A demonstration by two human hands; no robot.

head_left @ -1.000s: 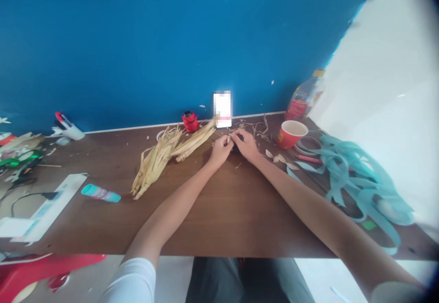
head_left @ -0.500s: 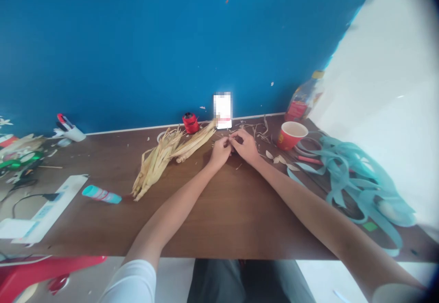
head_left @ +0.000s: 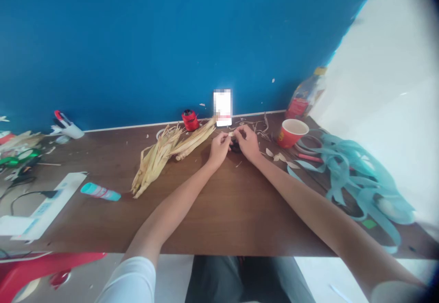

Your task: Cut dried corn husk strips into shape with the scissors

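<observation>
My left hand (head_left: 219, 148) and my right hand (head_left: 247, 143) meet at the far middle of the brown table (head_left: 212, 211). Both are closed in a pinch on a small pale strip of dried husk (head_left: 231, 134) held between them. A small dark object (head_left: 236, 147) lies on the table just under the fingers; I cannot make out what it is. A pile of dried straw-coloured husks (head_left: 168, 154) lies just left of my left hand.
A red paper cup (head_left: 291, 133), a plastic bottle (head_left: 303, 96) and tangled teal paper strips (head_left: 356, 175) lie to the right. A red spool (head_left: 190, 120) and a white card (head_left: 222, 107) stand by the blue wall. At left lie a teal tube (head_left: 100, 192) and a white power strip (head_left: 44, 207).
Both hands stay together at the same spot, with small finger movements on the husk strip. The view has shifted slightly.
</observation>
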